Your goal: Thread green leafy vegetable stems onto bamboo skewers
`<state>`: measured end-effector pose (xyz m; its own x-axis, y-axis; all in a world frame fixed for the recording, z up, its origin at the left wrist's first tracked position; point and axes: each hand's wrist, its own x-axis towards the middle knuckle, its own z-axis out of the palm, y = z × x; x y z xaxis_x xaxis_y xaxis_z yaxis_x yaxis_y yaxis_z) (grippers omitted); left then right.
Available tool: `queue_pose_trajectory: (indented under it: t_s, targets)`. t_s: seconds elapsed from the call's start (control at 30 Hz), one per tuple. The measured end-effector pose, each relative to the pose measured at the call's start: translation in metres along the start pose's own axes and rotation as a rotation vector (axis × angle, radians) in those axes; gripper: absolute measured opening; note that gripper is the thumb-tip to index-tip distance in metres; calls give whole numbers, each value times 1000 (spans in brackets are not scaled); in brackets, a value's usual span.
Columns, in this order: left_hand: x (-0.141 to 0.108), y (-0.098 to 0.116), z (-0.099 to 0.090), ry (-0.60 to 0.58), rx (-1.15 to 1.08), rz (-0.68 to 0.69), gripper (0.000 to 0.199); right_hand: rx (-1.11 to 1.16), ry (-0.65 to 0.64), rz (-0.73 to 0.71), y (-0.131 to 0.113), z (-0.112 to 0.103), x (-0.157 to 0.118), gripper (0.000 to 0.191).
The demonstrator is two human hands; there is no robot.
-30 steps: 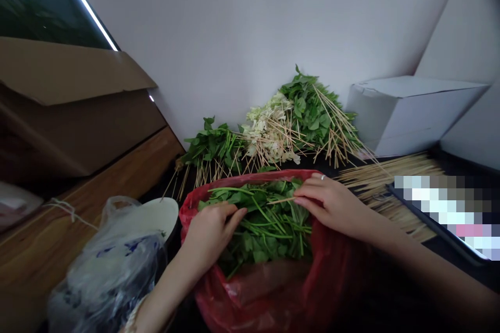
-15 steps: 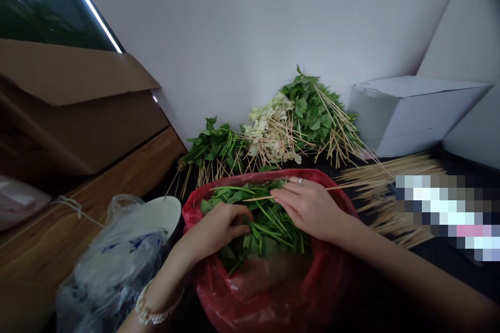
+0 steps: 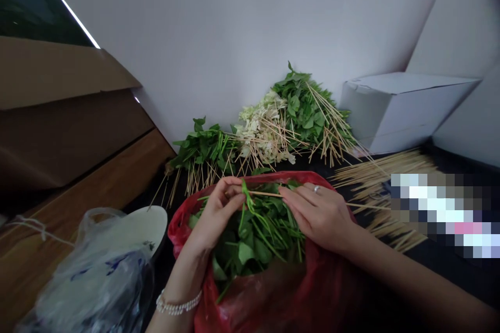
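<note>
A red plastic bag [image 3: 269, 291], its mouth open, holds leafy greens [image 3: 261, 242] with long stems. Above the greens, my left hand [image 3: 221, 208] pinches a green stem [image 3: 248, 199] at the skewer's tip. My right hand [image 3: 322, 216], a ring on one finger, grips a thin wooden skewer [image 3: 265, 194] that points left. The skewer's tip meets the stem by my left fingertips; whether it passes through is hidden. The skewer's other end sticks out right of my right hand.
Behind the bag lie skewered greens [image 3: 207, 145], skewered pale leaves [image 3: 261, 130] and a taller green pile [image 3: 304, 104]. Loose skewers [image 3: 390, 166] spread to the right, before a white box [image 3: 406, 109]. At left are a white bowl [image 3: 154, 218], a clear plastic bag [image 3: 89, 281] and a cardboard box [image 3: 70, 130].
My left hand has risen out of the greens with a stem and moved up to the skewer's tip. My right hand still holds the skewer. The view has shifted slightly.
</note>
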<state>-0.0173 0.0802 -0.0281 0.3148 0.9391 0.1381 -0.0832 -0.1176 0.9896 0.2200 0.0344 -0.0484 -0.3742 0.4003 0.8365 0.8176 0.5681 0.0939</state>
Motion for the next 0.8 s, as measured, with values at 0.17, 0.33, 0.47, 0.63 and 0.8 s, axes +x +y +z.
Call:
queue_pose_trajectory:
  t_s: [0.17,0.33,0.47,0.63,0.8]
  targets:
    - [-1,-11,-12,40,-339,-115,38,17,-19,-28,-2,0,-2,31]
    - [-5,-15,-17,104,-412,-117,41,30,-11,-22,-6,6,-7,31]
    - [-10,-15,-15,47,-393,-116,37,54,-10,-51,-6,7,-10,33]
    - [-16,-16,-12,-1,-396,-110,25,64,-72,-92,-6,2,-10,37]
    - [-18,-18,-12,22,-422,-162,24,58,-116,-88,-6,-1,-11,38]
